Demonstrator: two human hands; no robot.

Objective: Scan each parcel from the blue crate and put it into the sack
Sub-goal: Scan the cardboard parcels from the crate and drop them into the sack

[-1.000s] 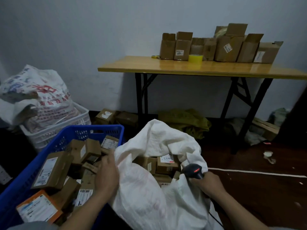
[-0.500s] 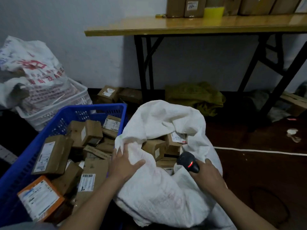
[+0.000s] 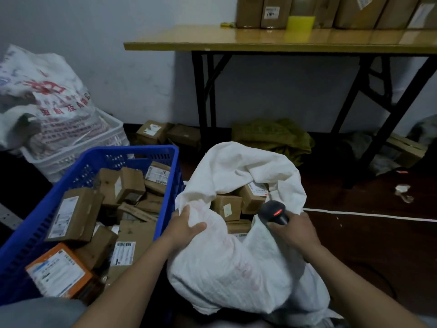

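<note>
Your left hand [image 3: 186, 227] has a fistful of the sack [image 3: 227, 263] at its near-left rim, fingers curled into the cloth and forearm coming in low. Your right hand [image 3: 295, 233] is wrapped round the scanner [image 3: 274, 211] at the mouth's right edge — head tipped up and away from you, red light showing. Some parcels [image 3: 227, 207] sit inside the mouth, and the blue crate [image 3: 132, 153] is right beside the sack's left.

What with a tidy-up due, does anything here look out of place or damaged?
Two parcels lie loose on the floor behind the blue crate, beside the table leg, in neither crate nor sack. A crumpled scrap lies on the floor at right.
</note>
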